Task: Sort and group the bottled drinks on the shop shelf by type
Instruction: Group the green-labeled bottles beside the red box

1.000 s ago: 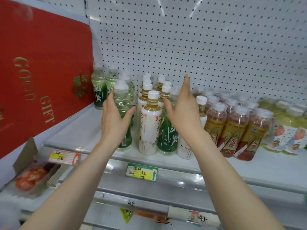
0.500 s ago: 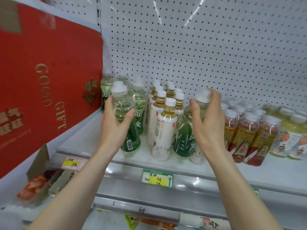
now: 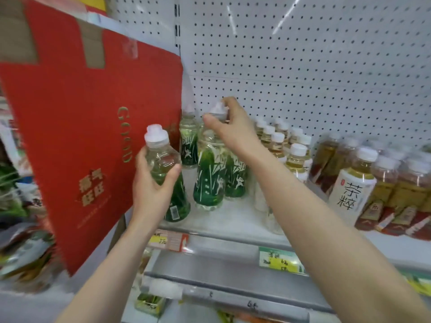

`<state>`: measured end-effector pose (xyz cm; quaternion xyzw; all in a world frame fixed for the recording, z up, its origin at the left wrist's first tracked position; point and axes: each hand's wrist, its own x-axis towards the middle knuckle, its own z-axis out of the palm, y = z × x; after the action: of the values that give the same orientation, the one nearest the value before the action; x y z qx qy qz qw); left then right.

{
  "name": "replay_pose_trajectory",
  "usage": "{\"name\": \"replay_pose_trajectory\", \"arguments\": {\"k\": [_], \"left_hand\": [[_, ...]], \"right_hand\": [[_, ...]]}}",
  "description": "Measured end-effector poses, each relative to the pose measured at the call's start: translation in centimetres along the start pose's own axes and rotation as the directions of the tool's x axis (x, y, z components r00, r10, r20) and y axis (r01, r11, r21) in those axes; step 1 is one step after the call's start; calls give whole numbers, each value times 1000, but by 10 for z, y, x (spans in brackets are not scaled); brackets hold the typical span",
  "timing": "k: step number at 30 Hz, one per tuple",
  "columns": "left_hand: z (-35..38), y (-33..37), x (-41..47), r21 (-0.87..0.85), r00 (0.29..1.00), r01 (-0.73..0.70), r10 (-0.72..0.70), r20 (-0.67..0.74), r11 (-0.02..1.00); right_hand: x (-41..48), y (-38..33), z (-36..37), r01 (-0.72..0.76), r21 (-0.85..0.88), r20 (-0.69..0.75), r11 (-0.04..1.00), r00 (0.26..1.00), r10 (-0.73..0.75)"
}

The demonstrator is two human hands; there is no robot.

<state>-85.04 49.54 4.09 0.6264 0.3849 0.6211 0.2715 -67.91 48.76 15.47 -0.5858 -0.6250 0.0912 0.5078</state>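
My left hand (image 3: pixel 152 183) grips a clear bottle with a green bamboo label (image 3: pixel 163 164) by its body, at the shelf's left front. My right hand (image 3: pixel 229 129) pinches the white cap and neck of a second green-label bottle (image 3: pixel 208 183), which stands on the white shelf (image 3: pixel 233 217) beside more green-label bottles (image 3: pixel 189 141). To the right stand white-label tea bottles (image 3: pixel 349 194) with white caps, several in a row going back (image 3: pixel 296 157). Further right are bottles with red and gold labels (image 3: pixel 391 183).
A large red gift box (image 3: pixel 81 141) leans at the shelf's left end, close to my left hand. White pegboard (image 3: pixel 303 66) backs the shelf. Price tags (image 3: pixel 279 262) sit on the front rail. Packaged goods lie low on the left (image 3: pixel 23 252).
My right hand carried the green-label bottle from among the white-label bottles leftward to the green group and now holds it by the cap. My left hand keeps its bottle. The view shifted left.
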Motion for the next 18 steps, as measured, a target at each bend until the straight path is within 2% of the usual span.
{"name": "replay_pose_trajectory", "arguments": {"k": [4,8,15,18], "left_hand": [[-10,-10,13,-10,1000,3,-3,-3,1000],[-9,-24,24,3,1000,9,-9,-1,1000],[1,-39,43,49,999,32,-32,-9,998],[6,-42,51,74,999,44,-46,30,996]], "right_hand": [[41,21,57,-44,-35,34,998,998,46],[74,42,88,-143,-9,-17,990,990,143],[125,59,124,-116,-86,-66,989,992,111],[134,56,131,-165,-105,-52,981,986,160]]}}
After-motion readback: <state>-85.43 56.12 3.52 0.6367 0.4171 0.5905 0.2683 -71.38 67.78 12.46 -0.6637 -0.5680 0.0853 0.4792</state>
